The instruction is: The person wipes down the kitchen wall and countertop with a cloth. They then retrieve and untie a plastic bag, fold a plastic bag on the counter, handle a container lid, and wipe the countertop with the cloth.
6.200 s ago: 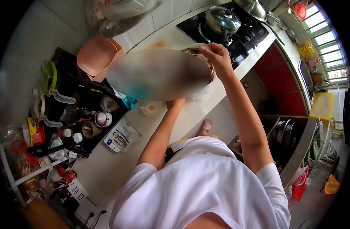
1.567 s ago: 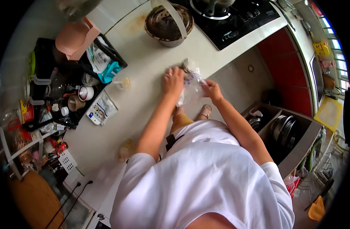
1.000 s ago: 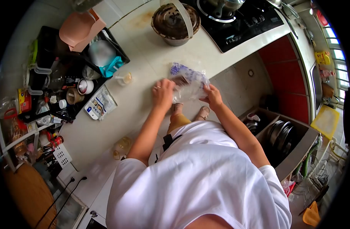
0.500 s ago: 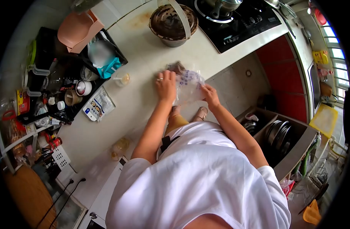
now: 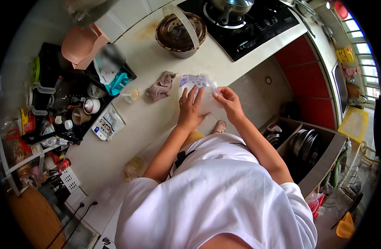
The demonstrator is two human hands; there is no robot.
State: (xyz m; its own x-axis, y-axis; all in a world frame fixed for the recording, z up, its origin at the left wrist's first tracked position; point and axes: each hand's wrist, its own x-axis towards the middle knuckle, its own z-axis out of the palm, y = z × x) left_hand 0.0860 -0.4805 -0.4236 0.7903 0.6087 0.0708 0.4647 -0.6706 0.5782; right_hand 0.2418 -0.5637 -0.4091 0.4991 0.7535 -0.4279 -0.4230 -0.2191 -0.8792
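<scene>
Purple print shows on a clear plastic bag (image 5: 208, 92), lying at the near edge of the pale counter (image 5: 145, 62) between your two hands; your right hand (image 5: 228, 101) pinches its side between thumb and fingers — a neat, controlled grip; your left hand (image 5: 191, 108) is spread over the plastic, fingers apart and clasping nothing that can be seen; press lightly and evenly with that left, so the bag flattens rather than creases, while the right draws the side gently taut; thin plastic like this probably clings and slips, so small strokes should serve better than a hard tug; mind the overhang too — the pinched side seems to be out past the counter edge; the crumpled cloth (image 5: 160, 87) lies just beside the bag to your left, so work clear of it; the lidded pot (image 5: 181, 33) stands farther back, well apart from your fingers.
</scene>
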